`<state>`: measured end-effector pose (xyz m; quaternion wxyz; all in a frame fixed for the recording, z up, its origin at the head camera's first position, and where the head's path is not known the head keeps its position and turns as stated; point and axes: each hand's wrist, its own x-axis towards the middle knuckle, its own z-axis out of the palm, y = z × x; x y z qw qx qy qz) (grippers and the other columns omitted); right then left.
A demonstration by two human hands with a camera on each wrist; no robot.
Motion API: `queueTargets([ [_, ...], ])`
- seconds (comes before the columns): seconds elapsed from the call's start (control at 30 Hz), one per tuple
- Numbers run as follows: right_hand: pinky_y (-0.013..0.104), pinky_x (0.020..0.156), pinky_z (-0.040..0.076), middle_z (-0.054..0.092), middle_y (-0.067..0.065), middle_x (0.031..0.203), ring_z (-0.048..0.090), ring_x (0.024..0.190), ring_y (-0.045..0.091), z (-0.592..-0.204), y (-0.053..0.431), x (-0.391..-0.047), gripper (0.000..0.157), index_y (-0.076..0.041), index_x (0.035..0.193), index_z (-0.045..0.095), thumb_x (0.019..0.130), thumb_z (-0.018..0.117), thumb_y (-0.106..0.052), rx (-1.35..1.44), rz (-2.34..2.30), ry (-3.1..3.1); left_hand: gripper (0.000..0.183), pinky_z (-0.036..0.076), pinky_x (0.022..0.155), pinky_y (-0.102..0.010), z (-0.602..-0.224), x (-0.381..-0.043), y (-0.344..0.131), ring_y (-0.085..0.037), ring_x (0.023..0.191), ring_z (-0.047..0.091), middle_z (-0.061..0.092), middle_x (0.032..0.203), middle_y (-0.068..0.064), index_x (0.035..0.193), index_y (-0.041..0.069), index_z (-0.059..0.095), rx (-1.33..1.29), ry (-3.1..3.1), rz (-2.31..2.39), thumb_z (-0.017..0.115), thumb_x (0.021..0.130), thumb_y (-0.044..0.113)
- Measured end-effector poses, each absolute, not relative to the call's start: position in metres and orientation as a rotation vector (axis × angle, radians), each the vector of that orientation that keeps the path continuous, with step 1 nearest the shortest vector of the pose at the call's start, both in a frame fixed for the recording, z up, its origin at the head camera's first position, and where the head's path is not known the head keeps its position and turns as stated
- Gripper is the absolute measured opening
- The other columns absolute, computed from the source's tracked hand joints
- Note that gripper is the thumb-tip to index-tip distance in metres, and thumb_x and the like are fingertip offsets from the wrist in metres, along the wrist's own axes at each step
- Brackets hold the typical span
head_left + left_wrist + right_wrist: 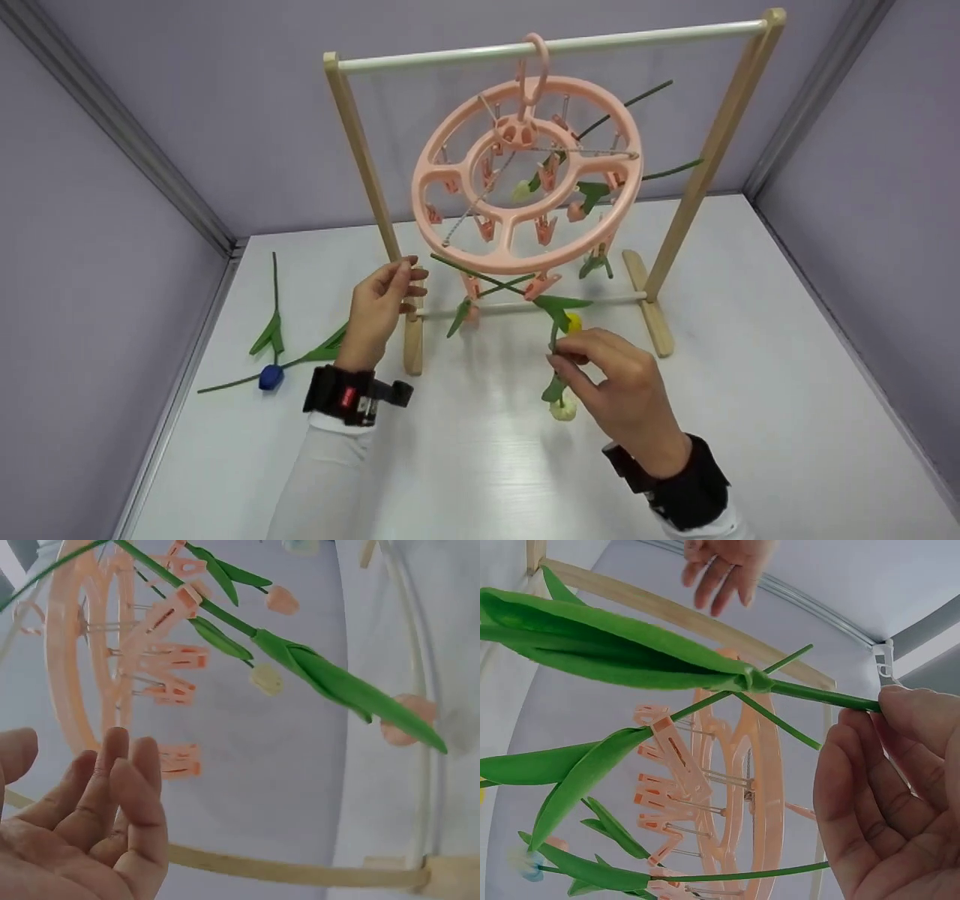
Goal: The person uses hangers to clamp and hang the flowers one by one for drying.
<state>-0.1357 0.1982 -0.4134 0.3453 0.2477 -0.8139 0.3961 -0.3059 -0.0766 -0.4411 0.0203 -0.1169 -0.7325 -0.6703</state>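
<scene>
My right hand [619, 379] pinches the green stem of a cream artificial tulip [562, 408] between thumb and fingertips, its bloom hanging downward in the head view. In the right wrist view its long leaf [615, 652] stretches left from the pinched stem. My left hand [381, 307] is raised at the front left of a pink round clip hanger [517, 262], fingers loosely bent and holding nothing. Pink clips [161, 619] dangle from the hanger; some grip tulips by their stems, among them a pink tulip [409, 720] and a yellow one [574, 322].
The hanger hooks over the white rod [660, 36] of a wooden stand [686, 187]. On the white table [780, 390] at left lies a blue tulip [271, 377], with another green stem [229, 385] crossing near it. Grey-purple walls [105, 247] enclose the table.
</scene>
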Motion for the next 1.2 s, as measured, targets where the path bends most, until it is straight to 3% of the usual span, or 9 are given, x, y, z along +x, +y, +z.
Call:
queueTargets([
  [0.17,0.016,0.073,0.050,0.069,-0.002,0.090,0.062,0.079,0.010,-0.413,0.201,-0.132,0.020,-0.008,0.095,0.071,0.081,0.079,0.004,0.639,1.048,-2.144,0.057,0.051,0.091,-0.040,-0.447,-0.343,-0.068,-0.026,0.126,0.053,0.049,0.146,-0.012,0.153,0.007,0.035,-0.335,-2.452,-2.146,0.055,0.104,0.028],
  [0.37,0.016,0.073,0.050,0.069,-0.002,0.090,0.063,0.079,0.010,-0.413,0.205,-0.130,0.023,-0.009,0.096,0.071,0.080,0.079,0.006,0.658,1.037,-2.137,0.072,0.045,0.101,-0.042,-0.440,-0.370,-0.049,-0.026,0.135,0.044,0.029,0.160,-0.009,0.160,0.016,0.016,-0.439,-2.435,-2.140,0.058,0.102,0.012],
  [0.47,0.017,0.072,0.051,0.069,0.000,0.090,0.063,0.078,0.011,-0.412,0.206,-0.130,0.025,-0.009,0.096,0.071,0.079,0.079,0.007,0.684,1.016,-2.110,0.068,0.043,0.104,-0.039,-0.437,-0.380,-0.042,-0.026,0.139,0.039,0.034,0.157,-0.009,0.158,0.016,0.025,-0.500,-2.370,-2.105,0.060,0.100,0.008],
  [0.57,0.018,0.072,0.051,0.069,0.001,0.090,0.064,0.078,0.012,-0.412,0.208,-0.129,0.028,-0.008,0.097,0.070,0.077,0.079,0.009,0.708,0.999,-2.087,0.057,0.040,0.107,-0.036,-0.436,-0.387,-0.037,-0.024,0.141,0.037,0.044,0.149,-0.007,0.151,0.015,0.040,-0.515,-2.325,-2.050,0.064,0.098,0.017],
  [0.77,0.018,0.072,0.051,0.069,0.002,0.091,0.064,0.079,0.012,-0.413,0.210,-0.129,0.027,-0.009,0.098,0.070,0.079,0.079,0.008,0.717,0.998,-2.088,0.037,0.039,0.107,-0.033,-0.435,-0.390,-0.033,-0.021,0.130,0.049,0.058,0.136,-0.012,0.134,0.003,0.058,-0.549,-2.223,-2.017,0.061,0.100,0.017],
  [0.97,0.018,0.071,0.051,0.069,0.002,0.090,0.064,0.078,0.012,-0.414,0.209,-0.130,0.022,-0.009,0.098,0.070,0.082,0.078,0.005,0.725,1.008,-2.082,0.033,0.046,0.097,-0.039,-0.432,-0.378,-0.035,-0.030,0.114,0.059,0.062,0.125,-0.018,0.130,-0.004,0.059,-0.654,-2.254,-1.866,0.058,0.101,0.012],
  [1.2,0.019,0.070,0.051,0.069,0.002,0.090,0.063,0.077,0.012,-0.415,0.208,-0.129,0.029,-0.010,0.097,0.070,0.077,0.080,0.009,0.702,1.011,-2.092,0.035,0.046,0.095,-0.041,-0.417,-0.345,-0.040,-0.028,0.118,0.057,0.060,0.131,-0.022,0.135,-0.007,0.054,-0.782,-2.313,-1.773,0.052,0.104,0.008],
])
